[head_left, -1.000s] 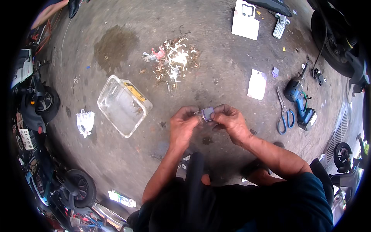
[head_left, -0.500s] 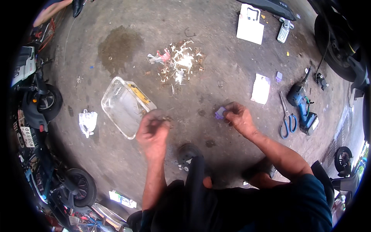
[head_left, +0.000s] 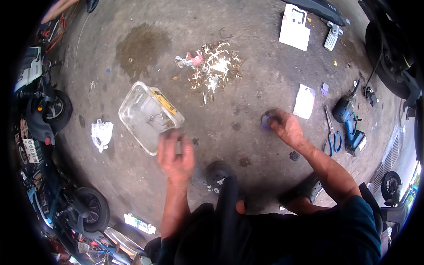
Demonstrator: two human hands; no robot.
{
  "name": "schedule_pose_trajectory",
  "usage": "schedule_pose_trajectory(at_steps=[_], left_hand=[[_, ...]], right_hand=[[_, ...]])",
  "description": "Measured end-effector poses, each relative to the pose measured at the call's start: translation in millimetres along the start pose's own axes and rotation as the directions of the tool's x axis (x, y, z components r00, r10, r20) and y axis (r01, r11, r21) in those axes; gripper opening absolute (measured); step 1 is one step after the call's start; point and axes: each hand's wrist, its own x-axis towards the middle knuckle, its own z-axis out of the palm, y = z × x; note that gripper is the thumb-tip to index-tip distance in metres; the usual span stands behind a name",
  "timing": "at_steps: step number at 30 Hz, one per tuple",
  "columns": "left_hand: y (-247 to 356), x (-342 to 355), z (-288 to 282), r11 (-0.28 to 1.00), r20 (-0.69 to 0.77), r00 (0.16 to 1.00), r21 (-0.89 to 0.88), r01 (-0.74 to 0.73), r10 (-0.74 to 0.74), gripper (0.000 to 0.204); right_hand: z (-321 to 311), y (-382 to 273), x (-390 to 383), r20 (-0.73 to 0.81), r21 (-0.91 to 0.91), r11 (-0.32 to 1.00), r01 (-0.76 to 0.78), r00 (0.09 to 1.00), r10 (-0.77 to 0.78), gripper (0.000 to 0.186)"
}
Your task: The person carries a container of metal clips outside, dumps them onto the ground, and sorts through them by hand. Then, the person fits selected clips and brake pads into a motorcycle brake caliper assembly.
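Observation:
My left hand [head_left: 176, 157] hovers over the near right corner of a clear plastic tub [head_left: 132, 128] with a yellow label. Its fingers look spread and hold nothing that I can see, though motion blurs their tips. Several thin metal pieces [head_left: 162, 120] lie inside the tub. To the right, my right hand [head_left: 287, 129] pinches a small flat purple piece [head_left: 266, 123] between thumb and fingers, above the concrete floor. Farther off lies a loose pile of small metal bits and white strips [head_left: 216, 68], with a crumpled red and white wrapper [head_left: 194, 59] at its left.
At right lie a white sheet [head_left: 304, 101], a second purple piece [head_left: 324, 88], blue-handled scissors [head_left: 331, 134] and a blue cordless drill [head_left: 346, 115]. A white board [head_left: 294, 33] lies farther back. Crumpled white plastic [head_left: 101, 134] is left of the tub. Motorbikes [head_left: 48, 115] stand along the left.
My left hand has opened from a pinch on something small and moved slightly nearer me. My right hand, still pinching the purple piece, has shifted a little right and away from me.

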Motion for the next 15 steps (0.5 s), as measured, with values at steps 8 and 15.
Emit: schedule_pose_trajectory(at_steps=[8, 15], left_hand=[[-4.8, -63.6, 95.4, 0.831, 0.484, 0.745, -0.065, 0.552, -0.458, 0.031], [-23.7, -61.9, 100.1, 0.805, 0.413, 0.785, -0.177, 0.567, -0.462, 0.034]], right_hand=[[37.5, -35.7, -5.4, -0.104, -0.378, 0.888, 0.26, 0.941, -0.321, 0.038], [65.4, -66.7, 10.4, 0.097, -0.343, 0.909, 0.239, 0.971, -0.219, 0.042]])
